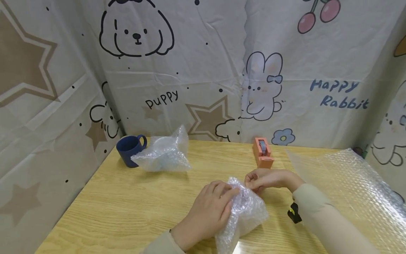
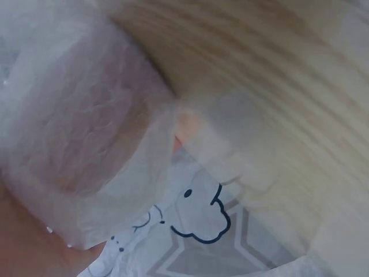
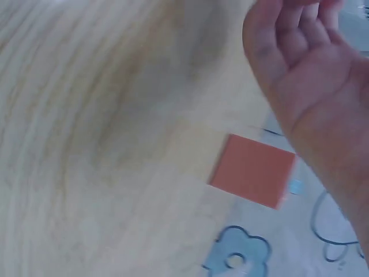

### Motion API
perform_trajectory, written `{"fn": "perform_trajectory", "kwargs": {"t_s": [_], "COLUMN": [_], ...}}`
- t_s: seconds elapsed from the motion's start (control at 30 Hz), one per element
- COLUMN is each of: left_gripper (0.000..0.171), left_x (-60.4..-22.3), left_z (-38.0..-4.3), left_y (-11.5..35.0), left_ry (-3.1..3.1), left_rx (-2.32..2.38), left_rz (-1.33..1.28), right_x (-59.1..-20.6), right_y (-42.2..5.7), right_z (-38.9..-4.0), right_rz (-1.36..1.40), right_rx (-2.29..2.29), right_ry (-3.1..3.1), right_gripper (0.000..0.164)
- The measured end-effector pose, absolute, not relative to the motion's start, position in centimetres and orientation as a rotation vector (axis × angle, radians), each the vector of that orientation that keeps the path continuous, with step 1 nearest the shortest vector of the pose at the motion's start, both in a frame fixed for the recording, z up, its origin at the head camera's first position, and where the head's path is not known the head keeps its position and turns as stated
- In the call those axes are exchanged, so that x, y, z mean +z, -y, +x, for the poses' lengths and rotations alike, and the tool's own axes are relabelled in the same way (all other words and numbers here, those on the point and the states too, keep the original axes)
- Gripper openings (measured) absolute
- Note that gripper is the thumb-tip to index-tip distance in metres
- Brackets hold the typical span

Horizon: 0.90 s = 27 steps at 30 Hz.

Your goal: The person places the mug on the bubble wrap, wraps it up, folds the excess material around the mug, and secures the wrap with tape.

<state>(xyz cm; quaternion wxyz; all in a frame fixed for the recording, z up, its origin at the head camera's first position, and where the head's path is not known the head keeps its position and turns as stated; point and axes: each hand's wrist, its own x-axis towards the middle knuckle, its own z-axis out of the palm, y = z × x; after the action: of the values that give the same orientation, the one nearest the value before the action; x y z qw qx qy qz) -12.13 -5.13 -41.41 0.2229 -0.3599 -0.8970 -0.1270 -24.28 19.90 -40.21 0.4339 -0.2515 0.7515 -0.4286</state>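
A bundle of clear bubble wrap (image 1: 250, 211) sits at the front middle of the table, with something pinkish showing through it in the left wrist view. My left hand (image 1: 207, 210) grips the bundle from its left side, fingers bent over the top and thumb on the near face. At the bundle's upper right edge, my right hand (image 1: 264, 179) has curled fingers, thumb and forefinger pinching at the wrap. In the right wrist view that hand (image 3: 323, 81) shows its palm and bent fingers, the fingertips cut off by the frame.
Behind stands an orange tape dispenser (image 1: 263, 153). A blue mug (image 1: 127, 150) and another bubble-wrapped bundle (image 1: 166, 153) are at the back left. A large bubble wrap sheet (image 1: 358, 187) covers the table's right side. Printed cloth (image 1: 203, 70) hangs along the back and sides.
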Motion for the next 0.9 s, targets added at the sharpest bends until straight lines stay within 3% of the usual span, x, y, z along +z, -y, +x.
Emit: {"fn": "perform_trajectory", "kwargs": {"t_s": [0.47,0.9], "left_gripper": [0.036,0.037], "left_x": [-39.7,-39.8], "left_z": [-11.7,-11.6], "left_y": [6.1,6.7], "left_ry": [2.548,2.545], "left_rx": [-0.435,-0.361], "left_rz": [-0.991,-1.027], "right_x": [-37.5,-37.2], "right_y": [-19.7,-20.8], "right_z": [-20.6,-18.3], "right_rz": [-0.834,-0.833], "right_rx": [-1.123,-1.247], "right_ry": [-2.199,-2.337], "right_gripper": [0.022,0.020]}}
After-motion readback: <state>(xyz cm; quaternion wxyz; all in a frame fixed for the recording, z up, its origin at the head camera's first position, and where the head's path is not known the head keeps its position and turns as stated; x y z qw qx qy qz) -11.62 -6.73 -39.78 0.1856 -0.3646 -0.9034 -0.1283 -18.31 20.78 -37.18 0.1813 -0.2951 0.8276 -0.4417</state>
